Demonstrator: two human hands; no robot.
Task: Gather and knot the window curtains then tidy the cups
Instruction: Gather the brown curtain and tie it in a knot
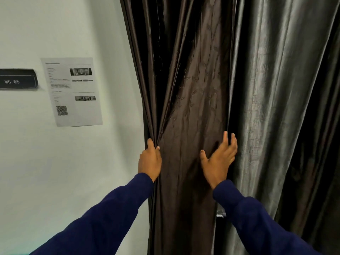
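Observation:
A dark brown, shiny curtain (191,85) hangs in long folds from the top of the view to the bottom. Beside it on the right hangs a grey-looking curtain panel (279,89). My left hand (150,161) grips the brown curtain's left edge, with folds bunched between fingers and thumb. My right hand (219,159) is spread flat with fingers apart, pressed on the brown curtain at the seam where it meets the grey panel. Both arms wear dark blue sleeves. No cups are in view.
A pale wall (64,172) fills the left side. A printed paper sheet (72,91) with a QR code is stuck to it. A black sign (17,79) reading "WS 05" sits at the left edge.

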